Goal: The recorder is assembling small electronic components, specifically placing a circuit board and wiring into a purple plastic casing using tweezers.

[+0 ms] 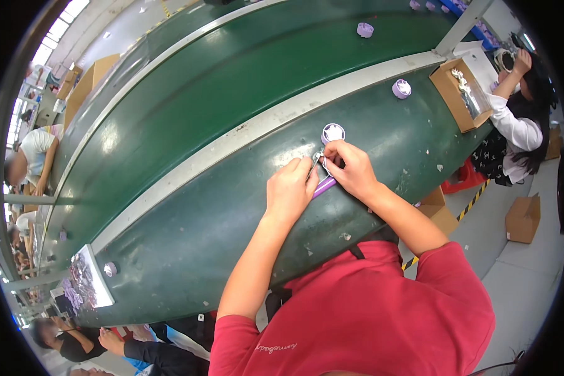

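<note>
The small pale, partly silvery piece (pixel 318 155) that you are working on is up between your fingertips, above the dark green bench (pixel 232 207) and just on your side of a round lilac case with a white insert (pixel 333 132). Your left hand (pixel 287 192) has thumb and forefinger pressed together at its left side; your right hand (pixel 352 170) pinches it from the other side, fingers curled in. The fingers hide most of it, so you cannot tell from here how its parts meet. Just below your fingertips runs a glossy purple strip with a pale edge (pixel 324 186); whether it is joined to the piece or lies on the bench is unclear.

The step in hand looks like fine two-handed fitting or fastening. The next move probably calls for you to keep one pinch steady while the other adjusts, with the strip kept from twisting.

Farther out, a second round lilac case with white inside (pixel 402 89) stands on the bench to your right, well apart from your hands. Beyond it, near a co-worker in a white top (pixel 521 128), is an open brown cardboard box (pixel 451 103). Far to your left, a small lilac round piece (pixel 110 269) lies beside a white tray (pixel 101 285) heaped with small parts.
</note>
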{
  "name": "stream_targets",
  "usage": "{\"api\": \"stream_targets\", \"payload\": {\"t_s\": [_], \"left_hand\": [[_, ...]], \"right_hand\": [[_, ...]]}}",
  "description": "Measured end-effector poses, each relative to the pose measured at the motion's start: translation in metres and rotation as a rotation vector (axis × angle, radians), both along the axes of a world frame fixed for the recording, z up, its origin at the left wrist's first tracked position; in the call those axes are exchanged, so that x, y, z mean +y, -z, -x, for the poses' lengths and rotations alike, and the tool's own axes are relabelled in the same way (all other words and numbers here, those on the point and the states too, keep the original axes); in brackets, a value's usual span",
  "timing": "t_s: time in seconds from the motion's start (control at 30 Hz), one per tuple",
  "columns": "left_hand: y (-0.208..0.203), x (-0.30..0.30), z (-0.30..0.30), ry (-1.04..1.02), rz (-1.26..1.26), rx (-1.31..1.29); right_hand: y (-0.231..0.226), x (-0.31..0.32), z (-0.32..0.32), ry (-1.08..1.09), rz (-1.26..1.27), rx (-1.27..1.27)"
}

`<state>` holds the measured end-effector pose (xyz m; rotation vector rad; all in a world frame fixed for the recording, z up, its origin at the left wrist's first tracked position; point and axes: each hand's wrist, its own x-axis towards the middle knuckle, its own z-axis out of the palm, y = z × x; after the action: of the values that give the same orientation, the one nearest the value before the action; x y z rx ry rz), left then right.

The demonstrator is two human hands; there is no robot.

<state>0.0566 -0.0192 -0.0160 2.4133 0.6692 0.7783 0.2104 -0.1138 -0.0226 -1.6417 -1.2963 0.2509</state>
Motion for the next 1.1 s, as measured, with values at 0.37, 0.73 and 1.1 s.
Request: {"api": "stream_targets", "payload": {"t_s": [0.37, 0.73, 1.1], "left_hand": [[-0.0005, 0.0011, -0.0004, 0.014, 0.007, 0.000], [0.0008, 0.0020, -0.0008, 0.006, 0.033, 0.003], [0.0018, 0.0016, -0.0014, -0.004, 0.047, 0.017]], "right_hand": [[0.0019, 0.0011, -0.0016, 0.000, -0.030, -0.065], [0.0033, 0.0015, -0.0023, -0.003, -0.031, -0.086], [0.0006, 0.0007, -0.0011, 0.019, 0.077, 0.118]]}}
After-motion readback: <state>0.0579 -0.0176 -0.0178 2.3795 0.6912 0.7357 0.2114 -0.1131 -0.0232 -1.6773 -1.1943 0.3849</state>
